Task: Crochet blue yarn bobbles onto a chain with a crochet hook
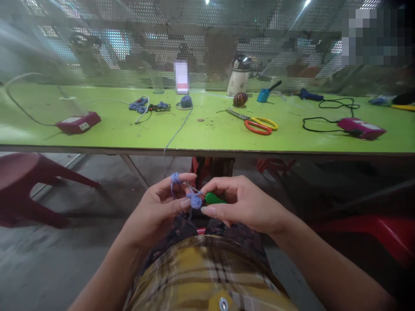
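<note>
Between the thumb and fingers of my left hand (162, 203) is a small blue crochet piece (195, 201). Blue yarn (175, 177) is wrapped round the left index finger, which is stretched out. My right hand (244, 203) is closed around the green handle of a crochet hook (214, 198). The hook's thin metal shaft points left into the loops at the top of the piece. From the left finger the yarn runs up over the table edge to a blue yarn ball (186, 101). Both hands are above my lap, in front of the table.
On the green table (129, 134) lie scissors (253, 121) with red and yellow handles, a dark striped yarn ball (240, 99), blue crocheted pieces (139, 105) and two magenta boxes (78, 122) with cords. A flask (238, 80) stands behind. A dark red stool (29, 172) is at left.
</note>
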`<state>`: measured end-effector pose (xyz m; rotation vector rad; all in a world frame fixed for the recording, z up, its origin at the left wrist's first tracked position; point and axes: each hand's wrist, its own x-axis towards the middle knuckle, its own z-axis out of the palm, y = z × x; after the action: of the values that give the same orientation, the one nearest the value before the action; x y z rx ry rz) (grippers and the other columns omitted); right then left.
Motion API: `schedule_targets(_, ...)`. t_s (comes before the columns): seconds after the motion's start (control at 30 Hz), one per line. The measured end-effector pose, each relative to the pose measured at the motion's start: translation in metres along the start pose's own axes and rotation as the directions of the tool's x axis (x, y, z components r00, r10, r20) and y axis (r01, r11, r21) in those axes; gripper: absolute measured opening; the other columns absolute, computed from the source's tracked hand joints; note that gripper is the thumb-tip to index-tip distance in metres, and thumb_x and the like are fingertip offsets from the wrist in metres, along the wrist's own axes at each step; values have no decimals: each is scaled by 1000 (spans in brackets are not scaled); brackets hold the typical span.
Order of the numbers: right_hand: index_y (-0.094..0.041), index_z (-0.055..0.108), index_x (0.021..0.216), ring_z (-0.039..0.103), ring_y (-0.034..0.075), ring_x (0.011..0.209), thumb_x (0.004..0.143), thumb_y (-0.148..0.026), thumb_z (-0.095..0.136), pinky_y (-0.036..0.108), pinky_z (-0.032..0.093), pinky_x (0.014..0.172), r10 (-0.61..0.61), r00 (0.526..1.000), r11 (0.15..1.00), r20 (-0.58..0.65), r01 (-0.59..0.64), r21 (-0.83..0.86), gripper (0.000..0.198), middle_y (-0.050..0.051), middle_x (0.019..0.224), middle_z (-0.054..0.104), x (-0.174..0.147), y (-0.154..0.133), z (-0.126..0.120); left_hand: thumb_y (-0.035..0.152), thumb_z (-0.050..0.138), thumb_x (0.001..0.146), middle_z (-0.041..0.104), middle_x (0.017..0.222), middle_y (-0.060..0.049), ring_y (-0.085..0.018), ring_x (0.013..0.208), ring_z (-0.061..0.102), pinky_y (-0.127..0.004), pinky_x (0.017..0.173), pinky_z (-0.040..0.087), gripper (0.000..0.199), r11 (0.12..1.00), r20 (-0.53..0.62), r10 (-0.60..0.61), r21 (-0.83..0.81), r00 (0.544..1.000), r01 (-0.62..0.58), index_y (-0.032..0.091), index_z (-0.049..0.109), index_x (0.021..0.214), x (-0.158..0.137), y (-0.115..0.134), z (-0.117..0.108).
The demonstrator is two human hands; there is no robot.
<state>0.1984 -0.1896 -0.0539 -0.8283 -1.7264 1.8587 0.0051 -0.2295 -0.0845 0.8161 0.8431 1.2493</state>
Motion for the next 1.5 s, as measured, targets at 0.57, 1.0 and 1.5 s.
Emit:
schedule_targets(0.57, -13, 61, 76, 34, 2, 33, 71, -21, 73, 16, 25, 35, 94, 988, 907, 120, -135, 399, 15, -6, 49, 54, 20, 22, -5, 7, 79, 71, 66, 81, 1, -6, 65, 63, -15, 65, 50, 44, 1000, 25, -20, -24, 999, 20, 25, 73, 111, -4, 3, 2)
schedule_targets(1.0, -12, 61, 72, 33, 2, 30, 67, -20, 75, 16, 22, 32, 147, 980, 919, 137, -186, 347, 17, -7, 44, 53, 24, 23, -5, -1, 74, 64, 69, 73, -3, -7, 56, 61, -14, 55, 49, 41, 944, 109, -149, -279, 983, 174, 15, 75, 102, -4, -5, -2)
schedule_targets(1.5, -13, 60, 73, 30, 1, 31, 68, -22, 76, 15, 22, 34, 128, 987, 878, 100, -159, 451, 19, -7, 45, 52, 27, 28, 4, -1, 72, 65, 67, 68, -2, -6, 53, 55, -14, 53, 47, 40, 900, -100, -146, -426, 984, 90, 13, 75, 102, -7, -9, 7)
